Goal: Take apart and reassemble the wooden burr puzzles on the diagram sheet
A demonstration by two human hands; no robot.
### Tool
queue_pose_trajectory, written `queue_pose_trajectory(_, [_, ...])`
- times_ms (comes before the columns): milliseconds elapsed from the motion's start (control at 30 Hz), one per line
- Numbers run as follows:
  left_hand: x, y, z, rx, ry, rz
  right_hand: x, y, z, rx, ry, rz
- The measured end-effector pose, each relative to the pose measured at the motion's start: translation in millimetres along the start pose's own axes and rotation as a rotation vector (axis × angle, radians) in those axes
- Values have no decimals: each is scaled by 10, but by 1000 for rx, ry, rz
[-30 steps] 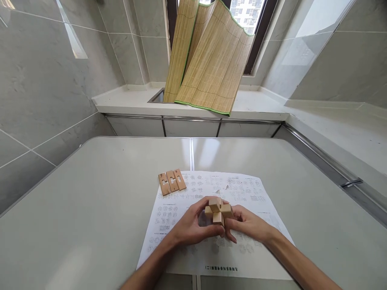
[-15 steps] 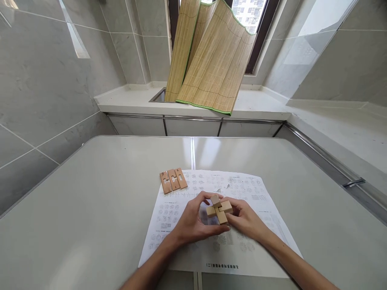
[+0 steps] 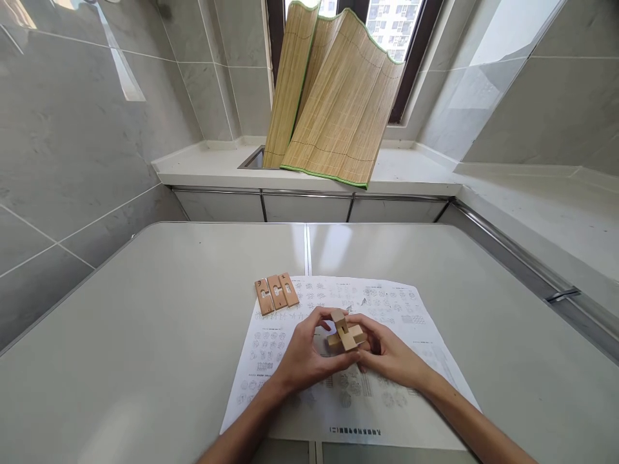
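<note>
A wooden burr puzzle (image 3: 346, 336) of interlocking pale bars is held up over a printed sheet (image 3: 387, 415). My left hand (image 3: 309, 348) grips it from the left, thumb along the near side and fingers behind the top bar. From the right, my right hand (image 3: 387, 348) has its thumb and fingers closed on the bar at that end. Parts of the puzzle's lower side are hidden by the fingers. Three flat wooden pieces with cut-out slots (image 3: 276, 293) lie side by side on the sheet's far left corner.
The sheet bears rows of small line drawings and lies on a pale table (image 3: 145, 335) with a centre seam. Beyond stand a white ledge (image 3: 207, 171), a folded bamboo mat (image 3: 338, 109) and a window. A metal rail (image 3: 512, 251) runs along the right side.
The puzzle has tilted in my hands, its top bar leaning further left. My left thumb has shifted up against its near end. The view has tipped slightly upward.
</note>
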State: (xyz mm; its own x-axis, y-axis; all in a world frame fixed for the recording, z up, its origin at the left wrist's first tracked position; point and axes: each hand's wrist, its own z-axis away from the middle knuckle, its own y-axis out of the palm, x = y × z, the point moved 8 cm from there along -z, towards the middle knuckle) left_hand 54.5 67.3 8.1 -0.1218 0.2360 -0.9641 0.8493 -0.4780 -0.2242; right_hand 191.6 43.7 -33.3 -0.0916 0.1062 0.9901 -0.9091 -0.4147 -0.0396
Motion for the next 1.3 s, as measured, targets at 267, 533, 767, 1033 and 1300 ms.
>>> queue_pose_trajectory(267, [132,-78,-16,-106,-105,84,73,-130,-21,-133,-81,152])
queue_pose_trajectory(533, [183,-111,-9,-134,-119,25,156,-296,7,-328,-192,506])
queue_pose_trajectory(767, [106,-114,-4,-147,-102,-32,139,-256,6,-288,-275,585])
queue_pose_trajectory(1033, [17,-96,-6,-135,-12,-61,125,-241,24,-252,-335,652])
queue_pose_trajectory(1300, [-31,-23,-8,-54,75,-93,317,-145,45,-190,-439,469])
